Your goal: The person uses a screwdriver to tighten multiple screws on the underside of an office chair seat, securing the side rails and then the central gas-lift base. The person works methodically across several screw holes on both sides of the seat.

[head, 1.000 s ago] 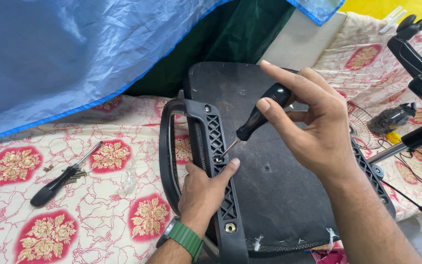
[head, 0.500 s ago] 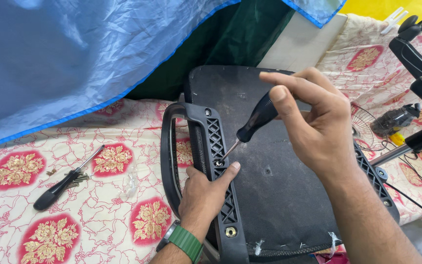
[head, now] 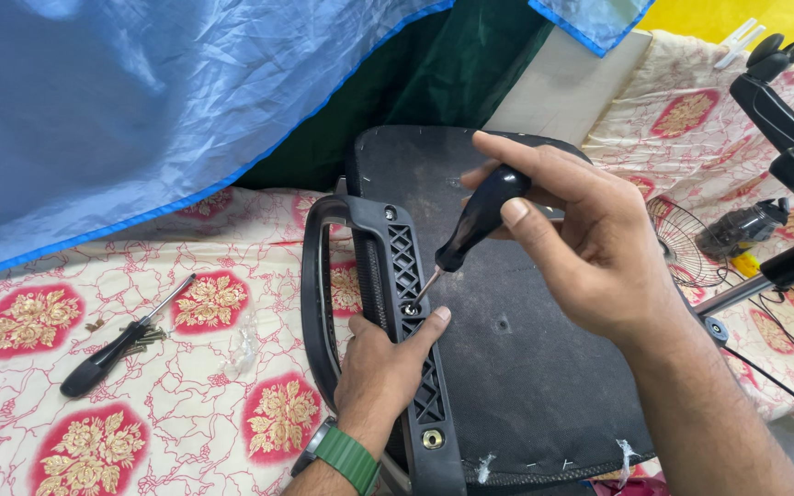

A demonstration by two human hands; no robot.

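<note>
— Where are you working?

— Floral cloth covers the floor under me, with a blue sheet hanging behind. An upturned chair seat lies on the cloth, its black armrest along the near edge.

— What are your hands doing?

— My right hand is closed around the black handle of a screwdriver, whose tip sits in a screw on the armrest bracket. My left hand is clamped on the armrest just below that screw, thumb beside it.

— Any advice on doing it well?

— I'd judge the shaft should stay in line with the screw and be pressed firmly, so the tip doesn't slip toward my thumb. The left hand should hold the armrest still.

— Anything else nearby?

— A second screwdriver lies well apart on the cloth to my left, beside a few loose screws.
</note>
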